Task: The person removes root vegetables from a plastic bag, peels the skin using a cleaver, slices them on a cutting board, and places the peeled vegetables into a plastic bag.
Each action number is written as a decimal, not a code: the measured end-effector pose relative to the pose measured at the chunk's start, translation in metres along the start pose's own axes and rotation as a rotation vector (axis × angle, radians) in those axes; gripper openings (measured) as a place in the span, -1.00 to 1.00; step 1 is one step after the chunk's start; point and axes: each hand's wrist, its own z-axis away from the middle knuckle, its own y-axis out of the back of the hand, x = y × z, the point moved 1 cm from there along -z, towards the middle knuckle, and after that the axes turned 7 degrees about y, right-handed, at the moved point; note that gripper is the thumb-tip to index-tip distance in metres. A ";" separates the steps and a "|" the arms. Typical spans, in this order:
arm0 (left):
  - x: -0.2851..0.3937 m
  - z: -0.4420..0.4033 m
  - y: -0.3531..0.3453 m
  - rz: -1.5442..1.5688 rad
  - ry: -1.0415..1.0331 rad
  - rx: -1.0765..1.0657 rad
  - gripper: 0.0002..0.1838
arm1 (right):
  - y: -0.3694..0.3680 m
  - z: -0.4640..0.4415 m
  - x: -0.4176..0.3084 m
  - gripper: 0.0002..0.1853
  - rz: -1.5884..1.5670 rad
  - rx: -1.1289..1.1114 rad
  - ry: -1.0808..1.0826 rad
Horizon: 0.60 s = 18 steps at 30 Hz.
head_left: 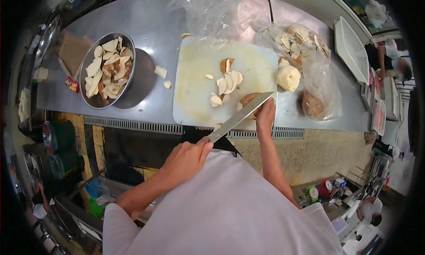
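My left hand (pixel 186 161) is closed round the handle of a long-bladed kitchen knife (pixel 239 117), whose blade points up and to the right. The blade lies across a brown-skinned root vegetable (pixel 249 98) at the front right of the white cutting board (pixel 190 78). My right hand (pixel 266 115) grips that vegetable from the right, partly hidden by the blade. Pale slices and peel pieces (pixel 229 81) are scattered on the board. A peeled, cream-coloured root vegetable (pixel 288 78) rests at the board's right edge.
A metal bowl (pixel 83 80) on the left holds pale and brown peelings. Clear plastic bags (pixel 212 16) lie behind the board; another bag (pixel 325 93) at the right holds an unpeeled root vegetable (pixel 312 105). A white plastic basket (pixel 352 49) stands far right. Other people are in the background.
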 end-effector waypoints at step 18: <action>0.018 -0.013 0.013 -0.041 0.054 -0.091 -0.58 | 0.000 0.013 -0.027 -0.48 0.151 0.022 0.185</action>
